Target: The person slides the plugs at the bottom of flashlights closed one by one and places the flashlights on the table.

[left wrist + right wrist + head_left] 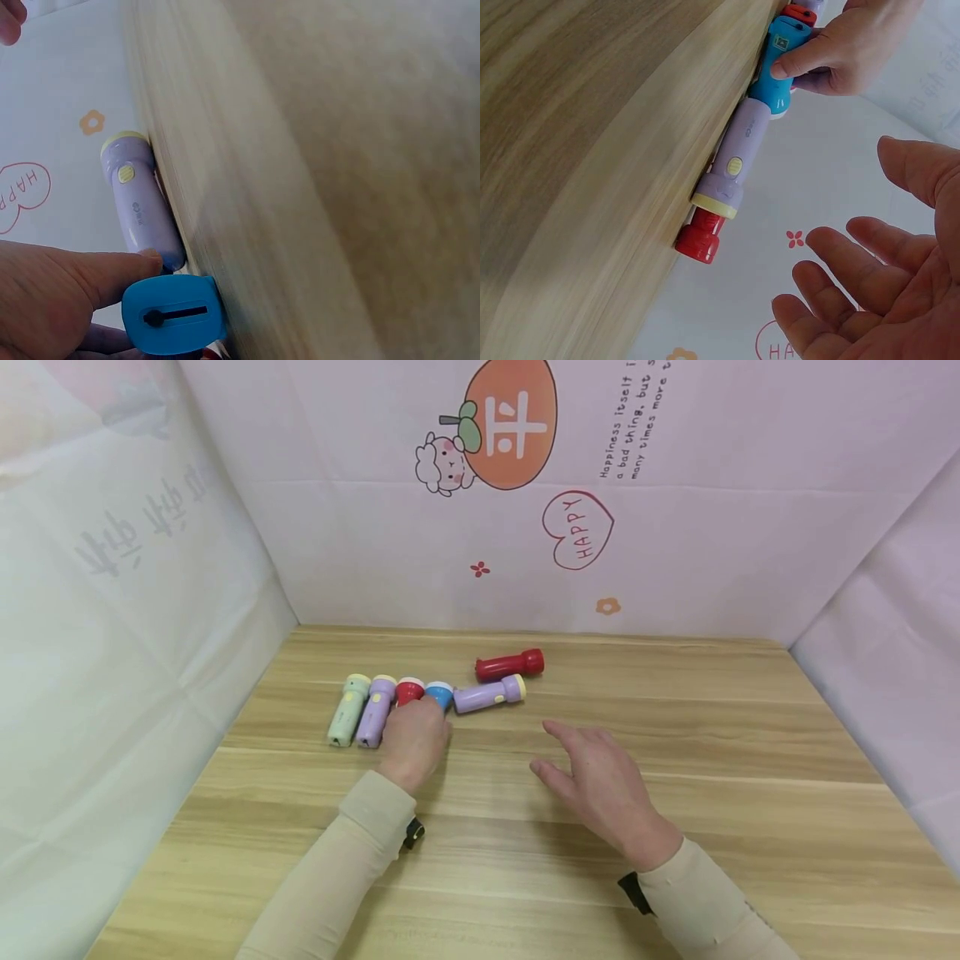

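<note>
Left hand: the hand [415,743] pinches the blue flashlight [441,695], thumb and fingers closed on its smooth, plastic-looking barrel.
Blue flashlight: right end of the row, its flared, white-rimmed head pointing far, a dark slot in its flat butt.
Row: leftwards come a red flashlight [409,692], a lilac flashlight [373,717] and a pale green flashlight [348,714].
Right hand: the hand [603,785] hovers with fingers spread and gently bent, holding nothing.
Pair: right of the row, a yellow-rimmed purple flashlight [483,695] lies crosswise, with a glossy all-red flashlight [508,666] beyond.
Table: streaky wood grain [525,877].
</note>
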`<state>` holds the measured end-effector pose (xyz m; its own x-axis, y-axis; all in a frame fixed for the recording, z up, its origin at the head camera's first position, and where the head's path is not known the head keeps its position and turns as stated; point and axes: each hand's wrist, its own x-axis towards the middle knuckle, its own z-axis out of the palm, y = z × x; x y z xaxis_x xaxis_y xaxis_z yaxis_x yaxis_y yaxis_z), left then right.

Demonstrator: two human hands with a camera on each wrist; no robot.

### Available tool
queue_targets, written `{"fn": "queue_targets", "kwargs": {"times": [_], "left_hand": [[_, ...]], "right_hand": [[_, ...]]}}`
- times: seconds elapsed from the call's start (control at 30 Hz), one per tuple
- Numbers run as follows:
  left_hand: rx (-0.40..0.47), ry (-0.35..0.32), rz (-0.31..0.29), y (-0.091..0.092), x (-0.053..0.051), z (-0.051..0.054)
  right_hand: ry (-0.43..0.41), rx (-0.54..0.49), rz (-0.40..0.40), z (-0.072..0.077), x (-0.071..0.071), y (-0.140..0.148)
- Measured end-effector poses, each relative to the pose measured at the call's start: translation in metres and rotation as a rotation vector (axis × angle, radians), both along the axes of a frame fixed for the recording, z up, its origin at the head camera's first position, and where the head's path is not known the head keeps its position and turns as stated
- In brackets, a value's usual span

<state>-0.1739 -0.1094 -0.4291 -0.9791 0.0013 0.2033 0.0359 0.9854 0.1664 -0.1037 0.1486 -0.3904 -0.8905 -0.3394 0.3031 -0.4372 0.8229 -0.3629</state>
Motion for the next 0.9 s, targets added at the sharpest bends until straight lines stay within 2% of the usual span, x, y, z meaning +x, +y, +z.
{"fn": "queue_targets", "kwargs": {"times": [0.27, 0.5, 0.73, 0.9], "left_hand": [[0.037, -0.061, 0.0, 0.0, 0.0, 0.004], [0.014, -0.074, 0.017, -0.002, 0.0, 0.007], [-0.01, -0.084, -0.029, -0.007, -0.002, 0.011], [-0.011, -0.089, -0.038, -0.008, -0.002, 0.011]], "right_hand": [[-0.008, 0.007, 0.0, 0.0, 0.0, 0.0], [-0.018, 0.01, 0.0, 0.001, 0.0, 0.0], [-0.018, 0.009, -0.002, 0.0, 0.002, 0.001], [-0.009, 0.016, 0.002, -0.001, 0.002, 0.002]]}}
